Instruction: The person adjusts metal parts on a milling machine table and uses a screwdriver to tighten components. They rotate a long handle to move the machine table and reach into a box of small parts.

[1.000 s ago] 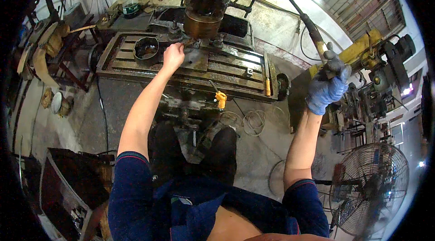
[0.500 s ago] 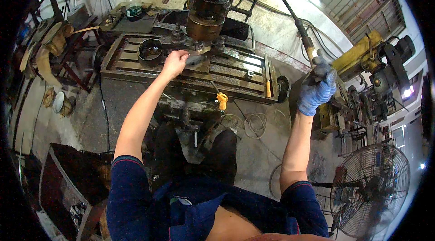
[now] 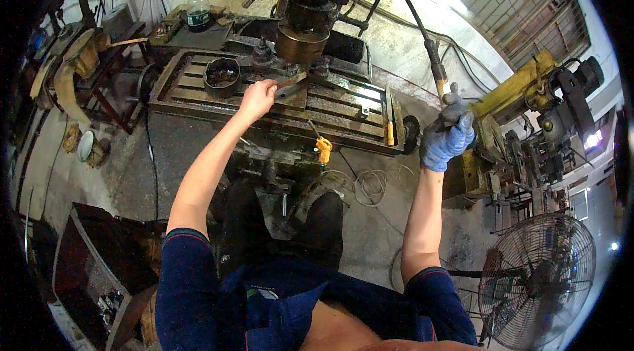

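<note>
My bare left hand (image 3: 258,99) is closed round the handle of a flat brush (image 3: 298,78), whose tan bristle end points right over the slotted machine table (image 3: 338,108). The brush tip is just below the round spindle head (image 3: 302,42). On my right, my right hand (image 3: 449,130) wears a blue and grey work glove. Its fingers are curled at the lower end of a long machine lever (image 3: 432,54), and the glove hides the grip itself. A round dark pot (image 3: 222,77) with dark liquid stands on the table left of my left hand.
A yellow air gun (image 3: 323,147) hangs at the table's front edge. An orange-handled tool (image 3: 390,132) lies at the table's right end. A caged fan (image 3: 536,282) stands at lower right, a metal bin (image 3: 92,264) at lower left. A plastic bottle (image 3: 198,10) stands behind.
My right hand and the lever's end have shifted left and slightly down. My left hand has moved slightly, still holding the brush over the table.
</note>
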Motion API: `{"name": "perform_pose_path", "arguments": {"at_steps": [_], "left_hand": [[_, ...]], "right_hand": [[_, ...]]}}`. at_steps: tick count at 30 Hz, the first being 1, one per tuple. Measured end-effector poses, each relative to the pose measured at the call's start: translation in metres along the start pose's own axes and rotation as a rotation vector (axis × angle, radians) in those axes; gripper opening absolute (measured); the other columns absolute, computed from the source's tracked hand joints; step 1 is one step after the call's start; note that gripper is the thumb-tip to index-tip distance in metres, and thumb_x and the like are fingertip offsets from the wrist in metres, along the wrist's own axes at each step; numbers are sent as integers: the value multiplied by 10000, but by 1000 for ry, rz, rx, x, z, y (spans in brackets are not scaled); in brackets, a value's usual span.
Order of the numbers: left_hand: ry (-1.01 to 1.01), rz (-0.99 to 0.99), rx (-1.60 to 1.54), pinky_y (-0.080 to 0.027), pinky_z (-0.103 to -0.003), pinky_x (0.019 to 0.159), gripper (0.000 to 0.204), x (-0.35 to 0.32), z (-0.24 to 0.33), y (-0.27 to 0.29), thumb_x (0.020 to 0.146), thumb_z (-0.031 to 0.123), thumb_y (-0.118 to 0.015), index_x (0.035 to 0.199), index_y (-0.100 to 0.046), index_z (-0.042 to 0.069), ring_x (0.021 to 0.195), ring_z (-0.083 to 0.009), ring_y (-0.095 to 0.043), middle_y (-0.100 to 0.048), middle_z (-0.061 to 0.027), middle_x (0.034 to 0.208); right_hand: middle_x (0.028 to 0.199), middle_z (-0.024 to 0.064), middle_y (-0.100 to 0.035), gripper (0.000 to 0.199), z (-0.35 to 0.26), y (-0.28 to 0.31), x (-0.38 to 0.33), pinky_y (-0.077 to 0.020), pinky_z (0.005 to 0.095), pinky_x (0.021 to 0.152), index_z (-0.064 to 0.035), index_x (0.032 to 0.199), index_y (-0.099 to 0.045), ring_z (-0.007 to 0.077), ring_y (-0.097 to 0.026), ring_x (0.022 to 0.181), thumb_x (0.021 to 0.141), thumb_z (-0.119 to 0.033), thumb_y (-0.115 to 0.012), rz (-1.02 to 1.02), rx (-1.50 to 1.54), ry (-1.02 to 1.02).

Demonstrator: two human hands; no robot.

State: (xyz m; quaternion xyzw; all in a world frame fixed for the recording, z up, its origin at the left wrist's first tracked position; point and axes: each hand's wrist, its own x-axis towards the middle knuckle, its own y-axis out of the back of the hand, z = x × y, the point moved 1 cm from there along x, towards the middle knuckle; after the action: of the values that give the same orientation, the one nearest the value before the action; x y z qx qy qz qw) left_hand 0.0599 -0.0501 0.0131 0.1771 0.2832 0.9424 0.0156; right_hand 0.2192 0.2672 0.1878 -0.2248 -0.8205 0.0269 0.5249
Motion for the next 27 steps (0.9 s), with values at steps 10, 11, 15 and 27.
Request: {"name": "perform_pose_path", "arguments": {"at_steps": [10,11,15,27], "left_hand": [[-15,34,-22,-461,-425,741,246,-1,8,4,846,191,-489,993,-607,33,862,-364,-588,-618,-198,882],[-12,21,-9,-460,-425,745,249,-1,10,7,848,193,-487,998,-605,34,867,-364,-587,-617,-199,888],[-12,14,22,-462,-421,748,255,1,7,7,855,199,-489,1014,-594,30,882,-366,-584,-614,-204,902],[36,-67,-28,-464,-357,675,274,2,-1,9,860,175,-494,1049,-574,-6,744,-286,-618,-626,-162,764]], "right_hand": [[620,60,-523,360,-8,1,7,-241,565,1025,-26,603,-540,263,-550,809,845,-292,-515,-41,38,-45],[612,61,-516,373,-12,-4,7,-251,561,1017,-19,603,-541,272,-548,815,851,-296,-510,-17,32,-46],[823,157,-623,399,-10,0,17,-409,341,763,25,671,-588,171,-518,686,796,-355,-583,-100,2,77],[947,80,-640,303,-32,-10,38,-434,285,837,33,1017,-613,157,-584,881,821,-196,-585,29,-110,-1]]}}
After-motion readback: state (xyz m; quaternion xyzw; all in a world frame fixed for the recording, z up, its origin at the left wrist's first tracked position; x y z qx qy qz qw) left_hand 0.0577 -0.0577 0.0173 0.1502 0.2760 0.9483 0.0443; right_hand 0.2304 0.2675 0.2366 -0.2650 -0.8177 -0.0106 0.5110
